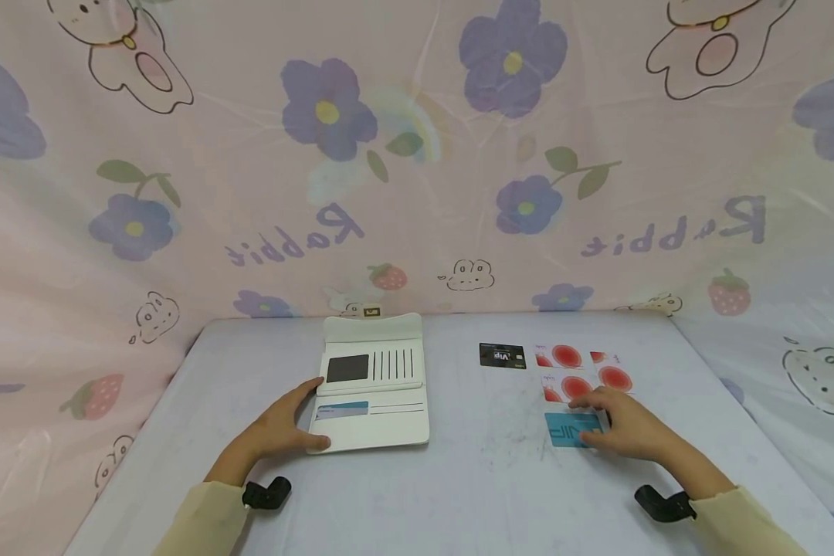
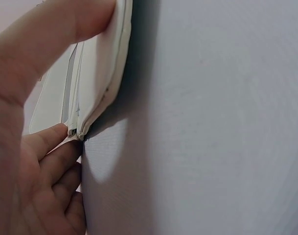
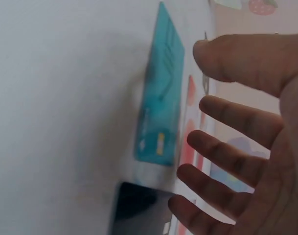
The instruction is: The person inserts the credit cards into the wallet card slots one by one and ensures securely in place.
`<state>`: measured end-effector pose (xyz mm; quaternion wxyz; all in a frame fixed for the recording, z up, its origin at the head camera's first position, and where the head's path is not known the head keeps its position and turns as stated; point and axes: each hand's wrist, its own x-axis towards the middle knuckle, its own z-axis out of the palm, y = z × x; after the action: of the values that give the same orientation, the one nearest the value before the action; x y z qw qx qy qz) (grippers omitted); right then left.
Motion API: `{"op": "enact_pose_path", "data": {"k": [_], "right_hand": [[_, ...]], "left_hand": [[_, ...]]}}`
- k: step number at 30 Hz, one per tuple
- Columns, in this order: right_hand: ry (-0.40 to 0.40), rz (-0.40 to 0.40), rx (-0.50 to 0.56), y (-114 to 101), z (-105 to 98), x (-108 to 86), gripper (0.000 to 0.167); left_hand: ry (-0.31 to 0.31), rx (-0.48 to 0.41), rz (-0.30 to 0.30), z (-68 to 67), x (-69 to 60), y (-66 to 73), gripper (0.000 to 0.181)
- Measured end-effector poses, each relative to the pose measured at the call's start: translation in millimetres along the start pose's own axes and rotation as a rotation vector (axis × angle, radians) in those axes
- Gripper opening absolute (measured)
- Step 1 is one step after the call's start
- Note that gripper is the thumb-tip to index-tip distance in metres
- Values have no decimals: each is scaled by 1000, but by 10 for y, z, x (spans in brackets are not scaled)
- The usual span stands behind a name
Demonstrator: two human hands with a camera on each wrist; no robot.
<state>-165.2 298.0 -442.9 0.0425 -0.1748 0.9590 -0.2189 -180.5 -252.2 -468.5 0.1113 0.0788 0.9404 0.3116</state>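
An opened white wallet (image 1: pixel 371 432) lies on the table, with several slots, a dark panel and a blue card (image 1: pixel 343 410) in its lower part. My left hand (image 1: pixel 278 425) holds it by its left side, thumb on the near corner and fingers at the edge, as the left wrist view also shows. To the right, my right hand (image 1: pixel 628 425) hovers over a teal VIP card (image 1: pixel 566 431). The right wrist view shows its fingers (image 3: pixel 227 147) spread and apart from the teal card (image 3: pixel 161 98). A dark card (image 3: pixel 139 210) lies beside that one there.
Behind the teal card lie red-and-white cards (image 1: pixel 566 356), with a black Vip card (image 1: pixel 502 356) to their left. The white table (image 1: pixel 472 494) meets a printed curtain (image 1: pixel 417 193) at its back and sides.
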Motion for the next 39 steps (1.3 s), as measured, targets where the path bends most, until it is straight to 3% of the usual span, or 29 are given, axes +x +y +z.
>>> {"op": "enact_pose_path", "data": {"k": [10, 25, 39], "right_hand": [[-27, 50, -52, 48, 78, 7, 43], [-35, 43, -84, 29, 73, 22, 44], [-2, 31, -51, 56, 92, 64, 49]], "left_hand": [[2, -10, 19, 0, 6, -23, 112], [12, 3, 17, 13, 19, -45, 111], [2, -10, 1, 9, 15, -23, 112]]}}
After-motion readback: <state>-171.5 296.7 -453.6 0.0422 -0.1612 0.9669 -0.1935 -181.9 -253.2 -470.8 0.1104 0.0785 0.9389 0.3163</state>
